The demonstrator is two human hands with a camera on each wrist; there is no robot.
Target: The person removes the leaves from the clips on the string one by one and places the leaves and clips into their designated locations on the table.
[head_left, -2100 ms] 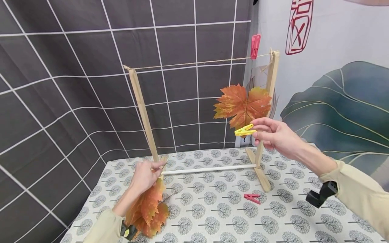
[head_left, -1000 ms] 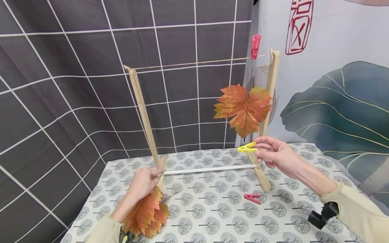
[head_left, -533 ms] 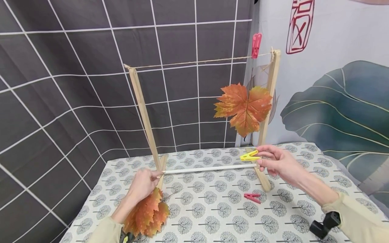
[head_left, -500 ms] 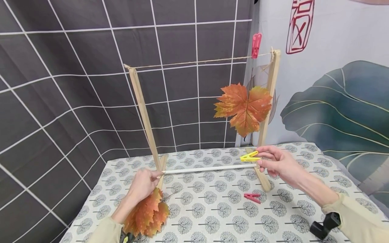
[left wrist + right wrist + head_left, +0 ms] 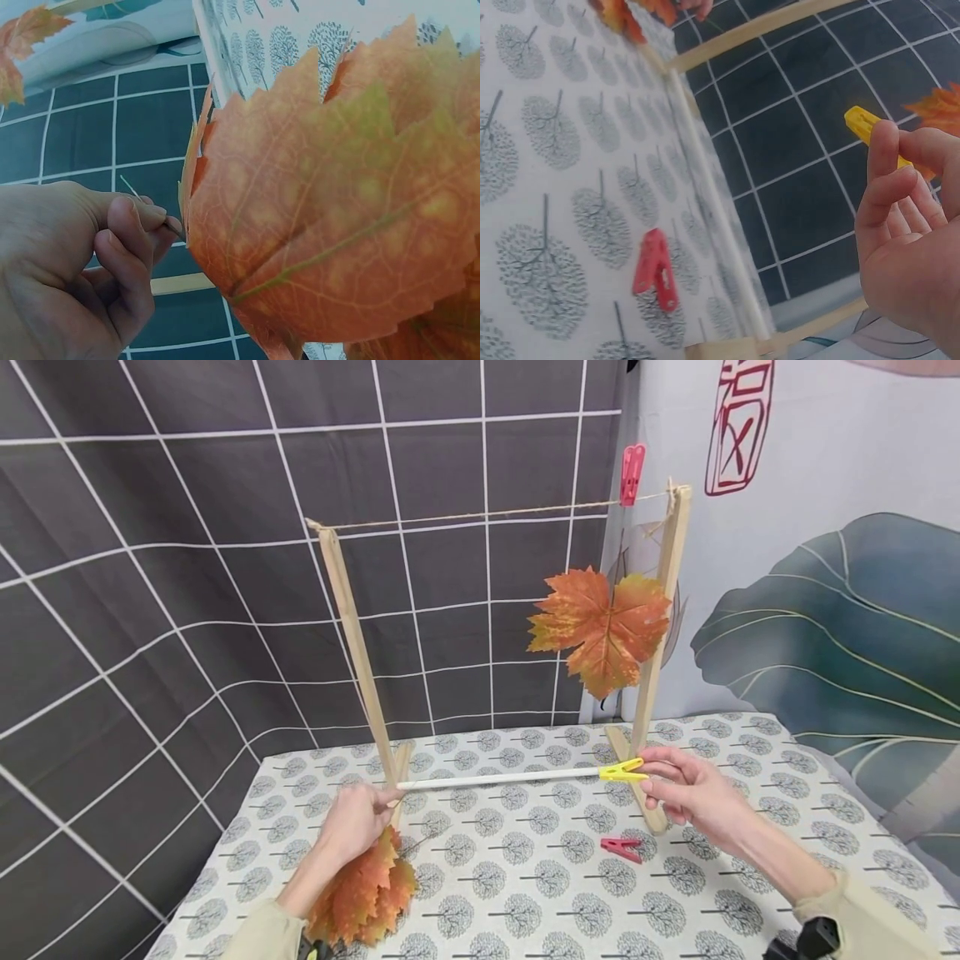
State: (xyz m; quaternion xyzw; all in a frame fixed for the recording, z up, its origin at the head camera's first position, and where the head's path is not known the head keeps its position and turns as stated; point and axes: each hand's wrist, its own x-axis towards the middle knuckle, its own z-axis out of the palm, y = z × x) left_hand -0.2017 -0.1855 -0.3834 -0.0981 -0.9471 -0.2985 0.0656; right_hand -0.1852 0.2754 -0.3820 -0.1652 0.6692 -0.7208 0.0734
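My left hand [image 5: 352,822] pinches the thin stem of an orange leaf [image 5: 330,210]. More orange leaves [image 5: 363,893] lie below that hand, overlapping, so their number is unclear. Between thumb and fingertips of my right hand [image 5: 693,789] is a yellow clothespin [image 5: 621,770], held in front of the white rod near the right post. A pink clothespin [image 5: 632,475] is clipped to the string [image 5: 487,515] near its right end. Beneath it hangs another orange leaf [image 5: 600,631]. On the tablecloth rests a second pink clothespin [image 5: 655,270].
A wooden frame has a left post [image 5: 356,652], a right post [image 5: 660,635] and a white rod [image 5: 502,778] across its lower part. The cloth-covered table [image 5: 525,893] carries a tree print. Behind stands a dark gridded curtain [image 5: 450,460].
The right hand has come down with the yellow clothespin, from in front of the hanging leaf to the level of the white rod. The left hand has shifted slightly downward.
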